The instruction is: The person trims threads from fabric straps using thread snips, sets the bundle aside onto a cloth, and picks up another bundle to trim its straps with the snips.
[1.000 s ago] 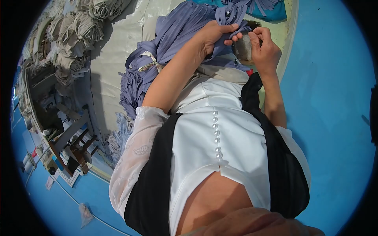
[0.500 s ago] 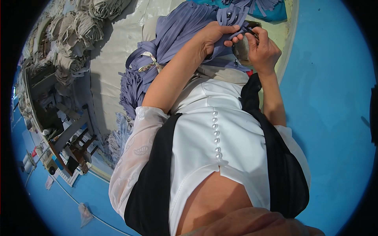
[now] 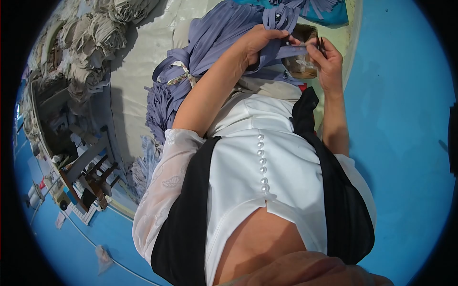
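Purple-blue fabric (image 3: 217, 28) in long gathered strips lies bunched across the top of the view, with a printed tie (image 3: 180, 72) knotted round part of it at the left. My left hand (image 3: 264, 40) is closed on the strips, thumb on top. At its right, my right hand (image 3: 324, 57) is closed round a small dark pointed tool, perhaps snips (image 3: 321, 44). A thin strip or thread stretches between the two hands. Some of my left fingers are hidden by fabric.
A brown, clear-taped object (image 3: 303, 66) lies just below and between the hands. Beige cloth bundles (image 3: 95, 38) are piled at the upper left. A teal bag (image 3: 329, 13) is at the top right. Wooden furniture (image 3: 95, 167) stands at the left on the blue floor (image 3: 400, 143).
My right hand has moved slightly right, away from my left hand, and the dark tool now shows in it. My left hand has stayed almost still on the fabric.
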Motion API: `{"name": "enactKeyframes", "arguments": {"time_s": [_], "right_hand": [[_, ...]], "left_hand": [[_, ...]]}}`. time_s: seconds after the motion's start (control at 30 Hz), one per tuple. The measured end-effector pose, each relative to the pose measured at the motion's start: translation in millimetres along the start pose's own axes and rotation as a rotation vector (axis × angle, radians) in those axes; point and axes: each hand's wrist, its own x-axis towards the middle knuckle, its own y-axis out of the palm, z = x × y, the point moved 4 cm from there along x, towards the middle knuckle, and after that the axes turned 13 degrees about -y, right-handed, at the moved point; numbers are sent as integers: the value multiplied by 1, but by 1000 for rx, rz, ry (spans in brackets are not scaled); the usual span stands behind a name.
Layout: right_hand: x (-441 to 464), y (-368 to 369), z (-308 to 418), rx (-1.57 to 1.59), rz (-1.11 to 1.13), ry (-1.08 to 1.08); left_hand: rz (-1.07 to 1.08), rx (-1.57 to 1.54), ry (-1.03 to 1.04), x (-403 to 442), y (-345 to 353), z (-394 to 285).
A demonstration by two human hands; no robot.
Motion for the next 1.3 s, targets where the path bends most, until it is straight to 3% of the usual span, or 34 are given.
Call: {"name": "enactKeyframes", "arguments": {"time_s": [0.03,0.13,0.17,0.27,0.37,0.47,0.77,0.97,1.07,1.17,1.3], "right_hand": [[-4,-8,2,-26,121,74],[-1,-24,4,-275,124,68],[3,-24,10,-232,32,12],[10,-11,19,-582,-95,-335],[12,11,30,-1082,-56,-510],[17,15,28,-1195,-82,-556],[20,6,20,-1257,-49,-459],[26,-15,15,-591,-202,-252],[32,7,18,-538,-56,-328],[26,1,28,-799,-206,-433],[14,10,36,-1204,-61,-510]], "left_hand": [[16,16,-6,3,-3,2],[47,92,8,10,-12,7],[48,137,38,10,-10,6],[13,201,87,6,-4,5],[-13,228,112,5,-3,3],[-3,229,125,3,-1,2],[31,217,137,2,-1,2],[51,211,110,5,-2,4],[53,223,98,3,0,5],[47,232,112,5,0,5],[32,272,117,4,-2,4]]}}
